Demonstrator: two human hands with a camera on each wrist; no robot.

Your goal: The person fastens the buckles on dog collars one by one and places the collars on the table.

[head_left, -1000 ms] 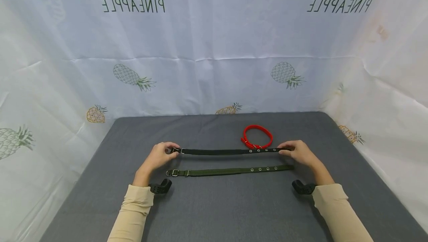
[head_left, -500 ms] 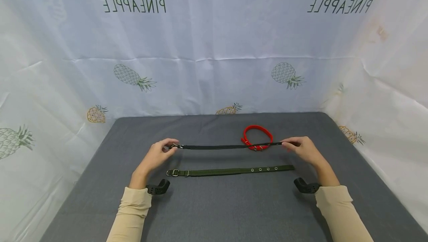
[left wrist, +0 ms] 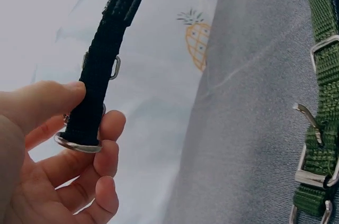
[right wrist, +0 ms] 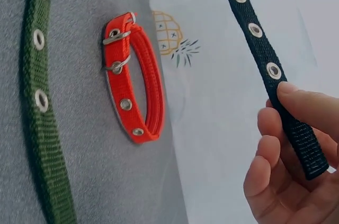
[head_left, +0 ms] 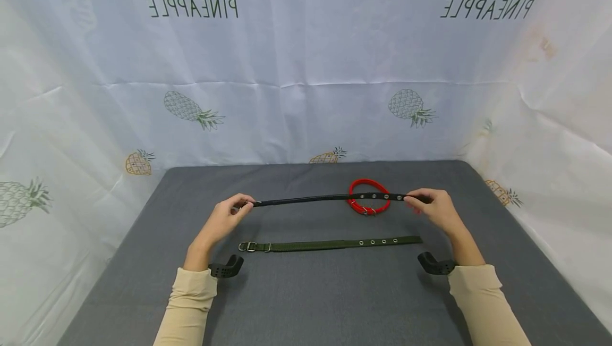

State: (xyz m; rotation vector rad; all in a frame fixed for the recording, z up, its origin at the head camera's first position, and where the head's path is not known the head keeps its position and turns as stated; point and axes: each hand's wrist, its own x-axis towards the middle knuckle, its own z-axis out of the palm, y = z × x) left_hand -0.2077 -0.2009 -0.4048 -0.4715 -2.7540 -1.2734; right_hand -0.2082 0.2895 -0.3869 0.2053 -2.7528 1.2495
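Note:
A black pet collar (head_left: pixel 306 199) is stretched straight between both hands, raised off the table. My left hand (head_left: pixel 228 215) pinches its buckle end; in the left wrist view the thumb presses the webbing (left wrist: pixel 95 86) above a metal ring (left wrist: pixel 79 144). With thumb and fingers my right hand (head_left: pixel 436 210) pinches the other end, past the metal eyelets (right wrist: pixel 274 70). A green collar (head_left: pixel 311 246) lies flat and straight on the table, nearer the wrists, its buckle to the left. Behind the black collar a red collar (head_left: pixel 370 182) sits buckled into a loop.
The grey table (head_left: pixel 315 293) ends at a white curtain (head_left: pixel 306 123) printed with pineapples. More curtain hangs along the left and right sides. A black wrist camera (head_left: pixel 227 267) is on the left wrist, another camera (head_left: pixel 435 264) on the right.
Both hands have lifted the black collar up and away from the green one, so it now crosses in front of the red collar. It turned edge-on midway. The green and red collars stayed put.

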